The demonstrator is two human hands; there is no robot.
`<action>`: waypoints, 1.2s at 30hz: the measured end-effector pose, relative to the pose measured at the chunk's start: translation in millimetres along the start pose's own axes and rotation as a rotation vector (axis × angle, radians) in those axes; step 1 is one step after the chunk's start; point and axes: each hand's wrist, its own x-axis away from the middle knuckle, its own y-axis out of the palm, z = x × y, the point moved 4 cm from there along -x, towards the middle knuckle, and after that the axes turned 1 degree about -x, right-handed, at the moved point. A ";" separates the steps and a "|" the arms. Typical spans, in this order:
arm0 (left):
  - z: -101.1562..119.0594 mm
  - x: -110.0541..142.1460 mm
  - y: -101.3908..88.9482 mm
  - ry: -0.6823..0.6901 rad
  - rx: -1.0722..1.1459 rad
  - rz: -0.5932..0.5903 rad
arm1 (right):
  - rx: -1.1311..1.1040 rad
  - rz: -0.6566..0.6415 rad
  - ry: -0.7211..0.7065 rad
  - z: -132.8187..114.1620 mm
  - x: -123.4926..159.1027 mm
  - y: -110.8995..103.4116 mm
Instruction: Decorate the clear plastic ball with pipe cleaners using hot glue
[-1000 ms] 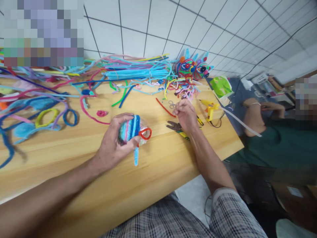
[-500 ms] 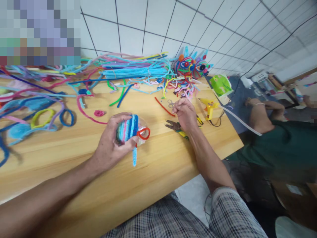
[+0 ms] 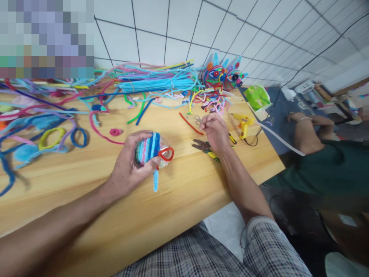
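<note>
My left hand (image 3: 127,165) is wrapped round a clear plastic form (image 3: 148,150) covered with blue, pink and green pipe-cleaner stripes. A red pipe-cleaner loop (image 3: 172,152) is on its right side, and a light-blue piece (image 3: 156,181) sticks out below my thumb. My right hand (image 3: 215,130) is closed, fingertips pinched together, above the table; whatever they hold, if anything, is too small to make out. Pliers (image 3: 201,144) with yellow-green handles lie partly under my right wrist. Scissors (image 3: 198,119) and a red pipe cleaner (image 3: 190,124) lie just left of that hand.
A yellow hot glue gun (image 3: 243,123) with a long white glue stick stands to the right. Bundled blue pipe cleaners (image 3: 158,84) and two decorated heads (image 3: 215,75) line the wall. Loose pipe cleaners (image 3: 52,136) cover the left side. Another person's arm (image 3: 308,134) is at far right.
The view has shifted slightly. My left hand still grips the striped form, and my right hand stays pinched in nearly the same place.
</note>
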 end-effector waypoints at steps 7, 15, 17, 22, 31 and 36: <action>8.5 -1.4 0.2 -0.018 -0.012 -0.042 | 0.100 -0.012 -0.046 -4.0 3.4 5.6; 12.7 -1.3 2.2 -0.007 -0.052 -0.046 | 0.453 -0.215 -0.235 -15.3 39.4 46.7; 13.5 -1.2 2.7 -0.017 -0.051 -0.047 | 0.549 -0.301 -0.329 -20.6 52.2 62.0; 13.5 -0.8 3.4 -0.027 -0.040 -0.059 | 0.647 -0.428 -0.490 -25.0 71.2 86.1; 15.1 -2.3 3.4 0.029 -0.072 -0.096 | 0.684 -0.432 -0.563 -24.1 77.1 93.9; 16.8 -3.6 3.1 0.036 -0.112 -0.112 | 0.735 -0.456 -0.659 -27.6 83.7 95.7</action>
